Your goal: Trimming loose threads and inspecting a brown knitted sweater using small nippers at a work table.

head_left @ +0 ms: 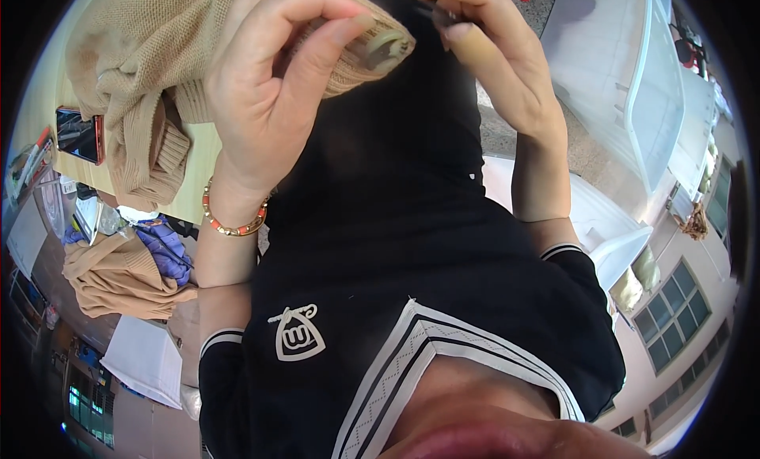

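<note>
At L hand point(269, 87): tan ribbed knit point(346, 74) w/ tapered end.

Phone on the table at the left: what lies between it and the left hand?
In the head view, bunched folds of the tan knit garment lie between the phone and the left hand, with some light tabletop also showing.

Here's the tan knitted garment point(154, 55), rumpled over the bench point(204, 166) at ten o'clock, cuff point(165, 154) toward nine — and at twelve, its ribbed edge point(356, 77), pinched in the left fingers point(307, 69), showing a pale, glossy button-like piece point(385, 49).
</note>
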`<state>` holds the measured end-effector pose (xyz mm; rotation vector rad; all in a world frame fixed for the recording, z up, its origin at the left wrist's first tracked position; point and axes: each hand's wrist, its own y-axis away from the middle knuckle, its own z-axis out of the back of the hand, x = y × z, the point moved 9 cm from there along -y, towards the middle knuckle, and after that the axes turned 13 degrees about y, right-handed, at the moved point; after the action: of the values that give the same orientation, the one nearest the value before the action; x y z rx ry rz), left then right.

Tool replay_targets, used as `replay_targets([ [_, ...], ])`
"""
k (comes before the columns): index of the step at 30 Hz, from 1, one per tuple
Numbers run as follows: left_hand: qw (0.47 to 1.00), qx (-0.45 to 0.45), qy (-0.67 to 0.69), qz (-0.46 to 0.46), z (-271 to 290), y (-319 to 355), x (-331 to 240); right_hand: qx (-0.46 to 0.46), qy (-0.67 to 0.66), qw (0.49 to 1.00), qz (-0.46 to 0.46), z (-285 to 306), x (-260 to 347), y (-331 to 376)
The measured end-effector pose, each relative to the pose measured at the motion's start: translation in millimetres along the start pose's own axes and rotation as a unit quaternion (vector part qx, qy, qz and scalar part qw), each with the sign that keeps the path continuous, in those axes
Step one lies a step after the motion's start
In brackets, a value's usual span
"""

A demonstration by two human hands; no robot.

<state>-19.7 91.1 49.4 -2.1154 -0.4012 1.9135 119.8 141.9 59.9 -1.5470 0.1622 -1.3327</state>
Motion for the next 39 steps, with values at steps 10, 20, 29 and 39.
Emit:
replay_targets([
  [10,0.999,0.029,-0.005,-0.016,-4.1,1.6,0.4,0.166,0.249,0.918,-0.261,2.7,6.6,-11.7],
  [20,0.999,0.029,-0.015,-0.032,-3.4,3.6,-0.3,0.199,0.253,0.919,-0.225,0.7,11.5,-17.9],
  [29,0.999,0.019,-0.019,-0.045,-2.1,5.5,-13.3,0.215,0.305,0.908,-0.189,1.3,26.5,-24.9],
  [39,0.985,0.029,-0.152,-0.071,-9.4,7.7,-38.4,0.251,0.374,0.875,-0.179,-4.2,41.9,-30.1],
])
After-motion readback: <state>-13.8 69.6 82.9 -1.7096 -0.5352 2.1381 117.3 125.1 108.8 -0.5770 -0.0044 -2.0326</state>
